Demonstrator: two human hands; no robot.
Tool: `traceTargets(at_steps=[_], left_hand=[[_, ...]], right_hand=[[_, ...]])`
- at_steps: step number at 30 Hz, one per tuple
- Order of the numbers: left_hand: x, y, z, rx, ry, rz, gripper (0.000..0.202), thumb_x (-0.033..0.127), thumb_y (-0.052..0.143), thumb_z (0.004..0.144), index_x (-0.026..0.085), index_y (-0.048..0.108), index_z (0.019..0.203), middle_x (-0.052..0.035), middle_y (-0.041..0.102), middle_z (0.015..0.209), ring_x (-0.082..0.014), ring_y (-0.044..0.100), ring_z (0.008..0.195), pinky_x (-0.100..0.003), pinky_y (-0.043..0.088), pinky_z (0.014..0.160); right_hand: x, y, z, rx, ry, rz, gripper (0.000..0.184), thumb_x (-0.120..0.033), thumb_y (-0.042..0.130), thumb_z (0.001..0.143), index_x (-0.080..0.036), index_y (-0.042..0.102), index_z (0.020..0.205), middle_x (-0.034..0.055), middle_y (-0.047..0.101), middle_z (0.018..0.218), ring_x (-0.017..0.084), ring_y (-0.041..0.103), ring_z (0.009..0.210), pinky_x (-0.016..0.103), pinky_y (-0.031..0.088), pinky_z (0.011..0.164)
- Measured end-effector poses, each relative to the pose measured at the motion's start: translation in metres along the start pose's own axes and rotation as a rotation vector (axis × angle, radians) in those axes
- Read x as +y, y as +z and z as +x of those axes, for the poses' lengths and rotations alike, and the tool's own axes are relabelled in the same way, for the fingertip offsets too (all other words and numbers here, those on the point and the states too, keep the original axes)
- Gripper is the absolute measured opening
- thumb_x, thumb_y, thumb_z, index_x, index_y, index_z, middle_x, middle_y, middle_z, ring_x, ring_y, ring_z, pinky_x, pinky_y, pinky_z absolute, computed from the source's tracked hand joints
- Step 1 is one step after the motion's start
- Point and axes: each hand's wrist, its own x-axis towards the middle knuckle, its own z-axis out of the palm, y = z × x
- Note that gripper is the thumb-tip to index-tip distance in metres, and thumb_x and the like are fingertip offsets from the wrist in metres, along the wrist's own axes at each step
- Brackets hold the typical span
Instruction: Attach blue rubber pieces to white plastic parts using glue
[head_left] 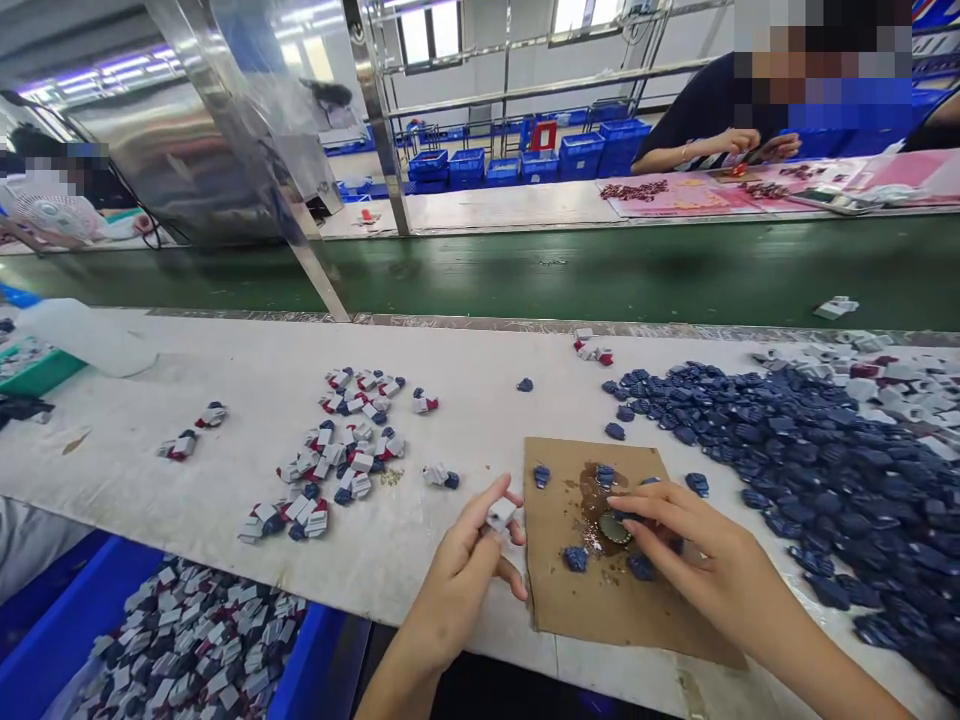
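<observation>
My left hand (465,570) pinches a small pale grey plastic block (501,513) just left of a brown cardboard sheet (555,600). Over that sheet, my right hand (694,540) has its thumb and fingertips drawn together at the rim of a round, crimped metal cap (615,528). Whatever sits between those fingertips is too small or hidden to make out. Wet brown stains surround the cap. Several dark blue moulded pieces lie on the cardboard, among them one blue piece (575,558) near the cap and another partly under my right hand.
A large heap of blue pieces (750,430) spreads on the right, with pale grey blocks (907,385) behind it. Joined grey, red and blue parts (352,450) lie left of centre. A blue bin (322,640) holds many more. Beyond runs a green conveyor (600,270); a co-worker (697,120) sits across.
</observation>
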Motion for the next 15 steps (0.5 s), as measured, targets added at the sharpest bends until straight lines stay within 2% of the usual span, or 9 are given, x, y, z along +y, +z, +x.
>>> traceTargets(at_steps=[3, 5, 7, 10, 12, 15], left_hand=[[-0.004, 0.005, 0.001, 0.034, -0.007, -0.025, 0.055, 0.037, 0.079, 0.072, 0.019, 0.066, 0.122, -0.0116, 0.068, 0.108, -0.0159, 0.062, 0.079, -0.022, 0.056, 0.051], [-0.007, 0.007, 0.002, 0.075, 0.001, -0.032, 0.046, 0.037, 0.082, 0.070, 0.016, 0.070, 0.108, -0.0121, 0.072, 0.102, -0.0129, 0.062, 0.068, -0.019, 0.052, 0.046], [-0.011, 0.007, 0.002, 0.110, 0.014, 0.005, 0.036, 0.038, 0.082, 0.069, 0.014, 0.071, 0.094, -0.0121, 0.074, 0.098, -0.0084, 0.056, 0.057, -0.016, 0.045, 0.039], [-0.017, 0.007, 0.001, 0.129, 0.056, 0.073, 0.036, 0.041, 0.081, 0.068, 0.016, 0.074, 0.093, -0.0094, 0.074, 0.092, -0.0041, 0.045, 0.045, -0.016, 0.036, 0.034], [-0.020, 0.006, 0.000, 0.137, 0.114, 0.123, 0.034, 0.040, 0.081, 0.069, 0.019, 0.076, 0.095, -0.0066, 0.073, 0.087, -0.0064, 0.048, 0.048, -0.018, 0.041, 0.040], [-0.020, 0.005, -0.002, 0.159, 0.194, 0.202, 0.026, 0.038, 0.079, 0.071, 0.020, 0.077, 0.088, -0.0038, 0.070, 0.078, -0.0128, 0.058, 0.064, -0.022, 0.049, 0.057]], right_hand=[[0.005, 0.002, -0.001, -0.006, -0.051, -0.048, 0.017, -0.028, 0.052, 0.095, -0.027, 0.068, 0.101, 0.0040, 0.070, 0.095, 0.016, 0.069, 0.083, 0.026, 0.057, 0.067], [0.009, 0.004, -0.003, -0.018, -0.076, -0.100, 0.018, -0.030, 0.051, 0.097, -0.026, 0.067, 0.101, 0.0045, 0.070, 0.096, 0.017, 0.070, 0.084, 0.028, 0.058, 0.072], [0.012, 0.006, -0.005, -0.041, -0.115, -0.180, 0.022, -0.030, 0.046, 0.098, -0.024, 0.067, 0.101, 0.0059, 0.070, 0.098, 0.019, 0.070, 0.084, 0.030, 0.058, 0.072], [0.014, 0.009, -0.007, -0.093, -0.165, -0.292, 0.031, -0.027, 0.038, 0.100, -0.021, 0.068, 0.103, 0.0092, 0.070, 0.103, 0.021, 0.071, 0.086, 0.032, 0.059, 0.068], [0.015, 0.010, -0.007, -0.144, -0.178, -0.315, 0.034, -0.026, 0.035, 0.100, -0.021, 0.069, 0.102, 0.0107, 0.070, 0.107, 0.022, 0.071, 0.087, 0.031, 0.059, 0.066], [0.016, 0.009, -0.005, -0.195, -0.168, -0.308, 0.034, -0.026, 0.035, 0.099, -0.021, 0.069, 0.101, 0.0111, 0.069, 0.108, 0.022, 0.071, 0.088, 0.031, 0.060, 0.066]])
